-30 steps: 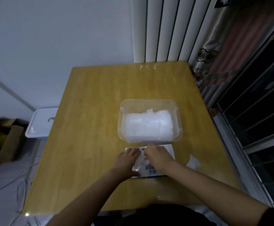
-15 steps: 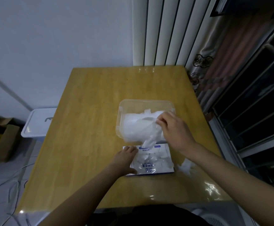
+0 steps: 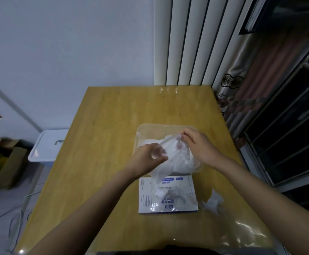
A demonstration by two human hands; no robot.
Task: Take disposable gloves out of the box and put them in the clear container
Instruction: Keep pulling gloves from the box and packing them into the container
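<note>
Transfer step is progressing: the left hand [image 3: 148, 157], which was pressing down on the flat white-and-blue cardboard glove box [image 3: 168, 205] half a second ago, is now off it and working over the clear rectangular plastic container [image 3: 142, 131] alongside the right hand [image 3: 198, 147]. Both hands are gripping the same bunch of thin translucent-white plastic gloves [image 3: 175, 161]. The left is pinching its near-left edge between thumb and curled fingers, and the right is pinching the far edge at the fingertips. The bunch is hanging over the container's interior and near wall, its tail trailing down toward the box, so it is not yet fully inside. Judgement: the pull-out for this handful is done, and the hands are spreading or tucking it onto the pile already sitting in the container. The box is lying unheld on the yellow wooden table [image 3: 113, 116], just beside the container's near side, with more crumpled gloves showing in its opening — so further pulls are remaining. One loose crumpled white glove [image 3: 212, 202] is lying on the table right of the box, outside both.
</note>
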